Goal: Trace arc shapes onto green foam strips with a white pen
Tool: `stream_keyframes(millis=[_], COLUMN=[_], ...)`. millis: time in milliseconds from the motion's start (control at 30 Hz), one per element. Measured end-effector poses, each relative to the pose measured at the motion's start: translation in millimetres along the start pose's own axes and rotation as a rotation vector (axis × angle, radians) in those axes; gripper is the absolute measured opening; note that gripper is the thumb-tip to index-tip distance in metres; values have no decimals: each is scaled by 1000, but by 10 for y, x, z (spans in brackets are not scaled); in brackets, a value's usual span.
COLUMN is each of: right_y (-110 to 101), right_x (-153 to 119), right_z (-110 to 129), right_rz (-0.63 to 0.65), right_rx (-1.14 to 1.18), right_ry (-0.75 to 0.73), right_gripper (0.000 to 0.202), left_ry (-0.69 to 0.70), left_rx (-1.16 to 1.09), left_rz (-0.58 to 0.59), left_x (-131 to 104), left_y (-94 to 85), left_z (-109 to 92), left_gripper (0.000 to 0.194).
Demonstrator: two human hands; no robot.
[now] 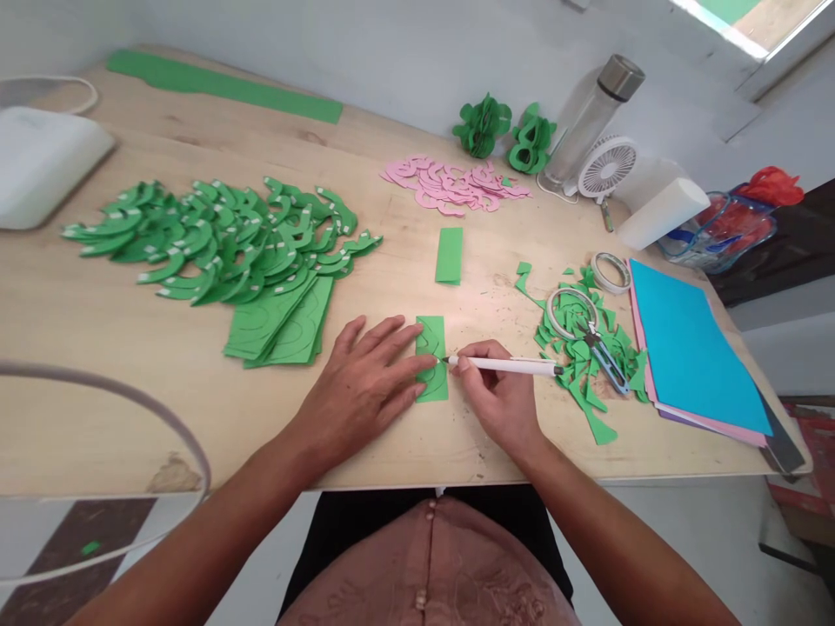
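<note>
A small green paper piece [430, 334] with curved pencil-like lines lies near the table's front edge. My left hand [370, 382] rests flat with fingers apart, its fingertips on the left part of that piece. In my right hand [502, 396] is a white pen [515, 365], its dark tip pointing left at the paper's right side. Another green strip [449, 256] lies just beyond. To the left, green sheets with drawn curves [280, 326] are stacked beside a large heap of cut green shapes [222, 235] bearing small white patches.
Pink cutouts [457, 184], two green paper ornaments [483, 126], a bottle [591, 122] and a small fan [606, 165] stand or lie at the back. Scissors [604, 352], tape rolls and green scraps are at right, beside blue sheets [698, 348]. A white cable curves at left.
</note>
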State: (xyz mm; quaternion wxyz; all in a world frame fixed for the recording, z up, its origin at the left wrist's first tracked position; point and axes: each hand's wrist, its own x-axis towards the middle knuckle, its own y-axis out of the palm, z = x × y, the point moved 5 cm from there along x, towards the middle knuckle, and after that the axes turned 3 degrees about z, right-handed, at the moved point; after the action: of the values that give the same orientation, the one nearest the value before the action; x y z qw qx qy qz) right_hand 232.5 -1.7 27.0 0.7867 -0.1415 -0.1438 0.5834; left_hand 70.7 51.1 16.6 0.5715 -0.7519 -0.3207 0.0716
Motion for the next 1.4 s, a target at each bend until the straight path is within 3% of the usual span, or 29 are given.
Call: stream_keyframes(millis=[1400], right_y=[-17], right_x=[-71], right_z=[70], right_rz=[14], right_rx=[-165], right_ry=[-77], right_gripper=[9], left_ry=[-2], left_rx=[-13], left_rz=[-11], left_x=[5], left_y=[0], left_z=[-1], left_gripper=[30])
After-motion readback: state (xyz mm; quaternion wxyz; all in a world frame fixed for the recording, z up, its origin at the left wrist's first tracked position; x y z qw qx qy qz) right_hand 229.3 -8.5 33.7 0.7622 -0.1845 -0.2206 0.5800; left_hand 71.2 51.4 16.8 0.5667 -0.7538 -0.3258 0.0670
